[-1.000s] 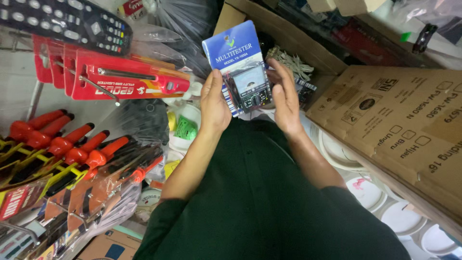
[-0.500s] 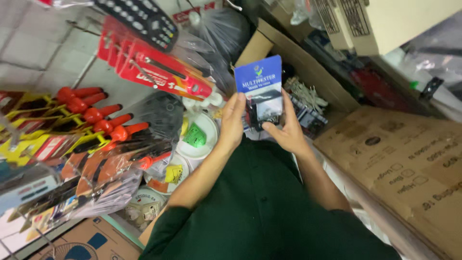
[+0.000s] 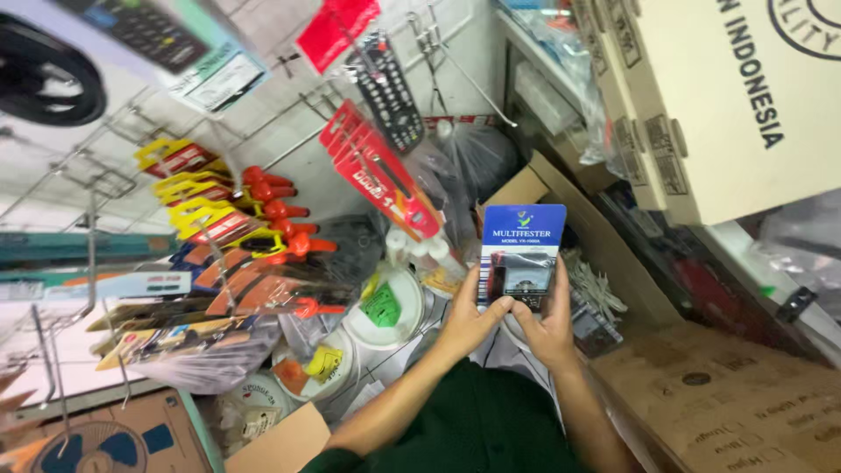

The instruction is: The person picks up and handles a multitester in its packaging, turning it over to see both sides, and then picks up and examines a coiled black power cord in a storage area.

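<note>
Both my hands hold up a blister-packed meter with a blue and white card (image 3: 522, 254) at chest height. My left hand (image 3: 471, 322) grips its lower left edge, and my right hand (image 3: 550, 324) grips its lower right edge, thumb across the black device in the clear bubble. My forearms and dark green shirt fill the bottom of the view.
Red-handled tools (image 3: 276, 215) and red carded packs (image 3: 385, 180) hang on wire hooks at left, with a remote control (image 3: 385, 88) above. White round containers (image 3: 385, 311) sit below. Cardboard boxes (image 3: 745, 105) are stacked at right, and an open box (image 3: 604, 245) lies behind the pack.
The view has tilted and pulled back, showing more of the hanging rack and upper boxes. The pack stays held in both hands, now lower and further right in view.
</note>
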